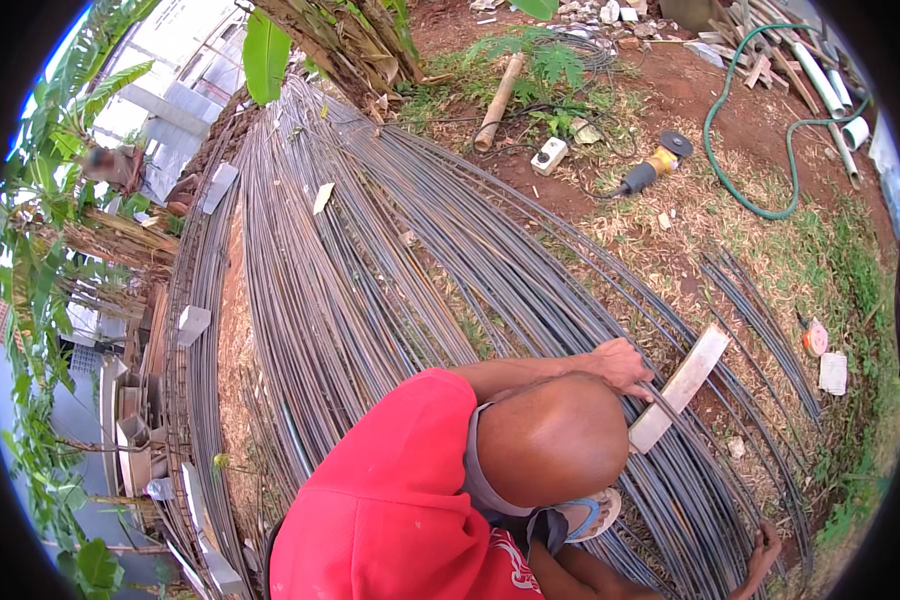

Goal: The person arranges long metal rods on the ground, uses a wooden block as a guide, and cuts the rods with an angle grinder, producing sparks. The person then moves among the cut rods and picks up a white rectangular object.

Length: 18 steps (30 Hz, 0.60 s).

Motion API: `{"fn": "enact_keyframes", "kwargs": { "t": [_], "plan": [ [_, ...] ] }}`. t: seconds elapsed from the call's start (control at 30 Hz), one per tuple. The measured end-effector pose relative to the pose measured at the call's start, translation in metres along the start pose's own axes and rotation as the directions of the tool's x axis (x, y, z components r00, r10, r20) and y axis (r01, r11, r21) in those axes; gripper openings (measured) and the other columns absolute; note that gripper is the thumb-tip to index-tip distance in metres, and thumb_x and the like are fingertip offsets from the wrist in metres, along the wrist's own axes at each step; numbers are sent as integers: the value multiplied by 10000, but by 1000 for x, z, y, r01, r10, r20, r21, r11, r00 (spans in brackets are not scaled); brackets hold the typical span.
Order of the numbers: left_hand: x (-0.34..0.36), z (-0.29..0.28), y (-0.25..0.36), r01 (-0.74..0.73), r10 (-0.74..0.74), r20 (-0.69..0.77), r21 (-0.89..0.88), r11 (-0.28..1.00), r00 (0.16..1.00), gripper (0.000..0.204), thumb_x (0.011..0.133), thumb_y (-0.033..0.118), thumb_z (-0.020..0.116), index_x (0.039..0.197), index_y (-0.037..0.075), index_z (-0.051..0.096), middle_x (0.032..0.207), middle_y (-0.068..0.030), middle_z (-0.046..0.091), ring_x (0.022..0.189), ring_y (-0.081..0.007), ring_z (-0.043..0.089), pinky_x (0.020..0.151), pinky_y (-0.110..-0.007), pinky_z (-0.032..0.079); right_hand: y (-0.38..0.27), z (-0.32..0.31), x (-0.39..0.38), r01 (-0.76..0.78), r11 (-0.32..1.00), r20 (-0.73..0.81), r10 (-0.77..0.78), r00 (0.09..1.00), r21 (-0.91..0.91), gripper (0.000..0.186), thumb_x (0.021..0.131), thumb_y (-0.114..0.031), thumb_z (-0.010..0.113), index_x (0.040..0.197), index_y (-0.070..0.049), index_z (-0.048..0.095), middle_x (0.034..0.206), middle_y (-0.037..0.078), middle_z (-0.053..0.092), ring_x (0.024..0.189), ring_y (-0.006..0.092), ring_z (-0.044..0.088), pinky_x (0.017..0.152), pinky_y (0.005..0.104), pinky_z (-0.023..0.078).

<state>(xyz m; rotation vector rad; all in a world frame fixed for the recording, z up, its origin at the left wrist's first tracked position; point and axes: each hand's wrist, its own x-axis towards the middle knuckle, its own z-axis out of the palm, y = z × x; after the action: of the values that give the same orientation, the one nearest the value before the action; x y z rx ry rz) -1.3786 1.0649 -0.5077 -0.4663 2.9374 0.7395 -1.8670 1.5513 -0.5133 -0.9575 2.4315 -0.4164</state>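
Neither my left hand nor my right hand is in view. Close in front, a co-worker in a red shirt (pixel 380 500) bends over a long spread of steel rebar (pixel 300 230). One of this person's hands (pixel 622 364) is closed around the end of a rebar beside a pale wooden block (pixel 698 366) that lies across the bars. At the lower right another hand (pixel 762 555) touches the bars' outer edge; its arm is cut off by the frame, and it seems to be the same co-worker's. A sandalled foot (pixel 592 515) is among the bars.
An angle grinder (pixel 655 168) and a white power socket (pixel 549 156) lie on dry grass. Behind them are a green hose (pixel 712 130) and a pile of pipes and wood (pixel 770 50). Shorter bars (pixel 765 330) lie right. Concrete blocks (pixel 192 325) and banana plants (pixel 45 230) stand left.
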Motion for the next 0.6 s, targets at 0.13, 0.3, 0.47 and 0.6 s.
{"fn": "enact_keyframes", "kwargs": {
  "t": [0.13, 0.3, 0.47, 0.6],
  "plan": [
    [2, -2, -4, 17, -17, 5, -5, 1000, 1000, 670, 943, 735, 568, 804, 82, 615, 558, -141, 566, 566, -390, 616, 503, -493, 435, -11, -1, 9, 36, 999, -19, -36, 999, -16, 306, 1067, -162, 590, 1254, 34, 734, 1143, 216, 744, 1092, 344, 708, 971, 466, 553],
    [29, -10, -3, -19, 19, -22, 2, 1000, 1000, 680, 923, 748, 578, 783, 82, 607, 553, -132, 558, 559, -382, 604, 496, -488, 429, 33, -5, 5, 85, 994, -89, -80, 993, 62, 309, 1085, -125, 569, 1317, 32, 700, 1189, 208, 723, 1106, 341, 693, 963, 477, 561],
    [6, -21, -23, 23, -22, -24, 28, 999, 999, 687, 916, 760, 580, 751, 93, 598, 536, -126, 547, 550, -381, 597, 480, -482, 423, -10, 7, 9, 45, 999, -5, -45, 999, 30, 307, 1070, -64, 575, 1343, 23, 685, 1262, 217, 706, 1180, 365, 672, 1006, 515, 557],
    [-13, -21, -32, 76, -76, 6, 37, 996, 997, 688, 919, 775, 566, 756, 108, 612, 528, -119, 550, 556, -379, 614, 478, -474, 446, -64, 11, 0, 39, 997, -13, -38, 999, 69, 296, 1073, -81, 572, 1320, 23, 699, 1270, 222, 705, 1202, 376, 662, 1028, 523, 556]
  ]
}}
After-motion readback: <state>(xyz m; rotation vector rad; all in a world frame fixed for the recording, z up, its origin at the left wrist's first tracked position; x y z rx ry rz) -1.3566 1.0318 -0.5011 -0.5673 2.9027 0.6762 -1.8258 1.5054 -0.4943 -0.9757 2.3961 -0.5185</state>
